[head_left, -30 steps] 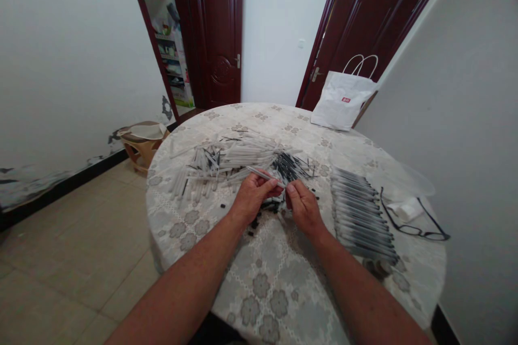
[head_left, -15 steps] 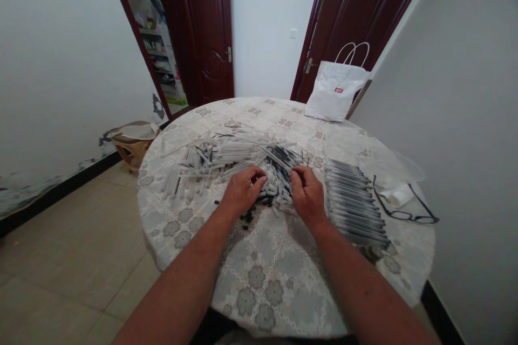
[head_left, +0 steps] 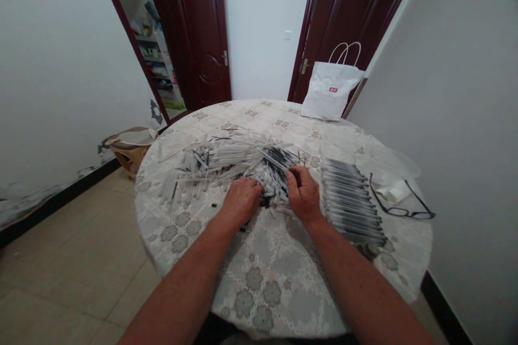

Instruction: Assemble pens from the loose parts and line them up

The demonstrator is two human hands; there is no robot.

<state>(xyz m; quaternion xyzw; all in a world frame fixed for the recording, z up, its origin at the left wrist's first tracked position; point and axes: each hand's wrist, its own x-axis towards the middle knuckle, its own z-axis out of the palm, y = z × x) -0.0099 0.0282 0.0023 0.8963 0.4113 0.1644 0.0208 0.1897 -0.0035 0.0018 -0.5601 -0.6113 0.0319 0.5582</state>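
Observation:
My left hand point(head_left: 244, 199) is lowered, palm down, at the near edge of a heap of pen parts, with fingers curled among small black pieces point(head_left: 265, 202). Its fingertips are hidden. Just to the right, my right hand point(head_left: 302, 191) is closed in a pinch beside the heap; what its fingers hold is too small to make out. A whitish pen tube point(head_left: 275, 158) slants up and left from near those fingertips over dark thin refills point(head_left: 285, 155). More clear-white pen barrels point(head_left: 230, 155) lie piled beyond my left hand.
Right of my right hand lies a row of dark-cored pens point(head_left: 352, 202). Farther right are black-framed glasses point(head_left: 404, 213) and a white packet point(head_left: 394, 192). A white paper bag point(head_left: 332, 91) stands at the back of the round table's floral cloth point(head_left: 259, 291). A stool point(head_left: 131, 145) is left.
My left hand has come down and slightly nearer, from a raised pinch to the small black pieces. My right hand has stayed nearly in place. The view has shifted slightly.

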